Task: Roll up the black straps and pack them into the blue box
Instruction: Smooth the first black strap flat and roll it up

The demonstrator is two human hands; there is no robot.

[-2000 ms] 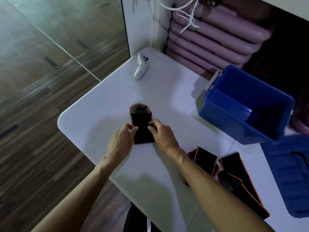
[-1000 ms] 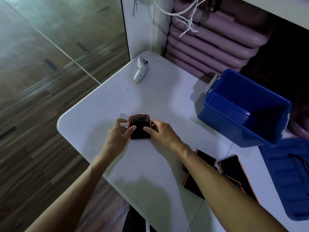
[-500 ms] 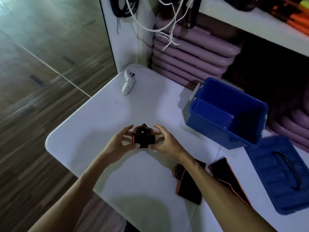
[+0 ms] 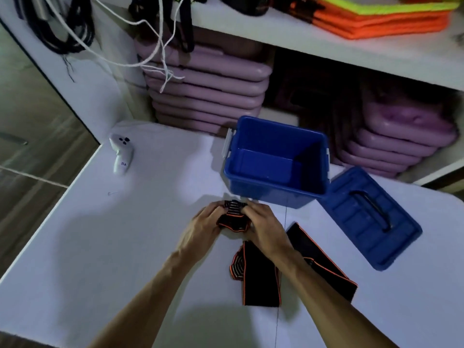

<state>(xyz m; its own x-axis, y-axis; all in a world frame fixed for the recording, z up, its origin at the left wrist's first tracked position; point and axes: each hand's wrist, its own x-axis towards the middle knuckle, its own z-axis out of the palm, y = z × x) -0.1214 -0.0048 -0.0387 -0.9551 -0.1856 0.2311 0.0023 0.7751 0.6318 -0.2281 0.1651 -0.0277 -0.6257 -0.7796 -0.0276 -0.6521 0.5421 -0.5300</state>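
A rolled black strap (image 4: pixel 233 218) with orange edging is held between both hands just in front of the blue box (image 4: pixel 276 162). My left hand (image 4: pixel 203 228) grips its left side and my right hand (image 4: pixel 263 229) grips its right side, fingers curled over the top. The box stands open, and nothing shows inside it. Two more black straps lie flat on the white table (image 4: pixel 113 247): one (image 4: pixel 258 277) under my right forearm, another (image 4: pixel 324 262) to its right, partly hidden by the arm.
The blue lid (image 4: pixel 369 217) lies to the right of the box. A white controller (image 4: pixel 121 154) rests at the table's far left. Purple mats (image 4: pixel 206 89) are stacked behind the table under a shelf with orange vests (image 4: pixel 381 18). White cords (image 4: pixel 155 46) hang down.
The strap has gone from a flat piece to a tight roll. Both hands have carried it from the table's middle toward the front of the blue box.
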